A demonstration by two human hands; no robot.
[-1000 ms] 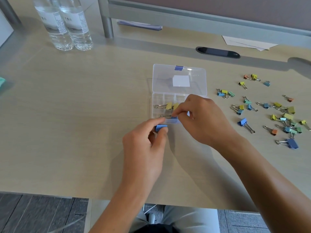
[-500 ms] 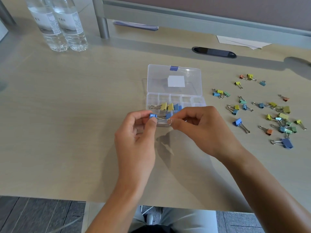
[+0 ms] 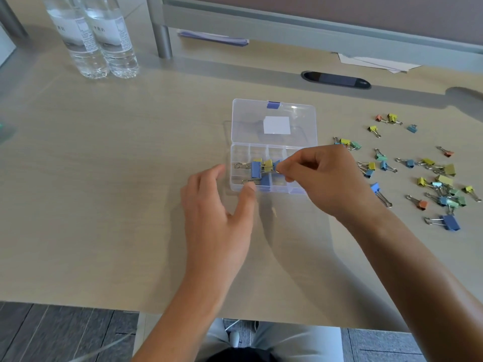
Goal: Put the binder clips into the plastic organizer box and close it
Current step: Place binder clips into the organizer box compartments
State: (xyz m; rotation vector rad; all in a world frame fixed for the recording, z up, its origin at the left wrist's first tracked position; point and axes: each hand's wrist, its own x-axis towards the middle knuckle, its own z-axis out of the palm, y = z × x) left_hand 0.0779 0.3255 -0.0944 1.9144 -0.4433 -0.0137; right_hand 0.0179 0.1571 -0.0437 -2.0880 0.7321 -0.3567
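Your right hand pinches a blue metal binder clip at its nine o'clock, over the clear plastic organizer box; your left hand hangs with fingers loosely apart.

Bare forearms, no sleeves; light grey trousers.

Bright, even daylight; soft shadows under arms; wide-angle bending at edges.

A single head-worn wide-angle camera looks forward and steeply down from the seated person's position at the near edge of the desk. It sits close above the work, the forearms entering from the bottom, the desk's back rail crossing the top.
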